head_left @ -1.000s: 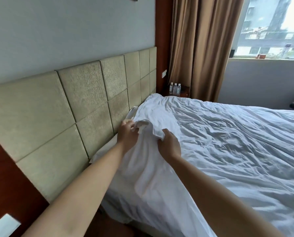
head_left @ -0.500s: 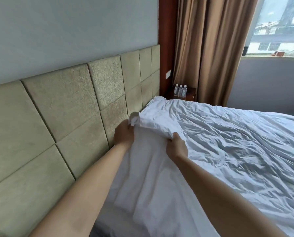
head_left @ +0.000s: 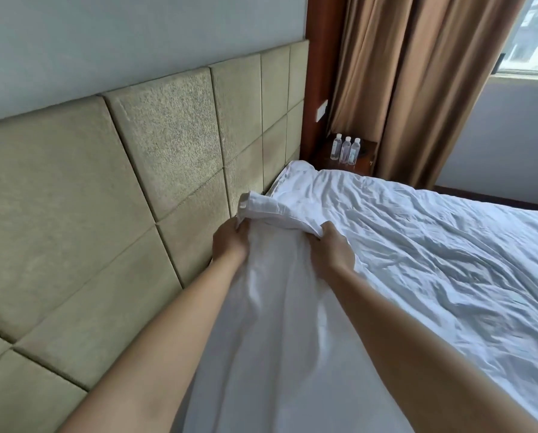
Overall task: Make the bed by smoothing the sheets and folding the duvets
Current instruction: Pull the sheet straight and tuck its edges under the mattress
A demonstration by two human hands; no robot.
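A wrinkled white duvet (head_left: 417, 260) covers the bed and reaches up to the headboard. Its top edge near me is lifted off the bed and hangs down between my arms. My left hand (head_left: 230, 242) grips the corner of that edge close to the headboard, and a bunch of cloth sticks up above the fingers. A little to the right, my right hand (head_left: 333, 248) grips the same edge, with its fingers curled over the hem. What lies under the raised cloth is hidden.
A padded olive headboard (head_left: 120, 189) runs along the left, close to my left hand. At the far end of the bed a wooden nightstand (head_left: 366, 154) carries three water bottles (head_left: 346, 150). Brown curtains (head_left: 417, 82) hang beside a window (head_left: 536, 35).
Both hands have raised the duvet's top edge higher along the headboard. The pillow that showed beneath it is out of sight, and my view has swung left.
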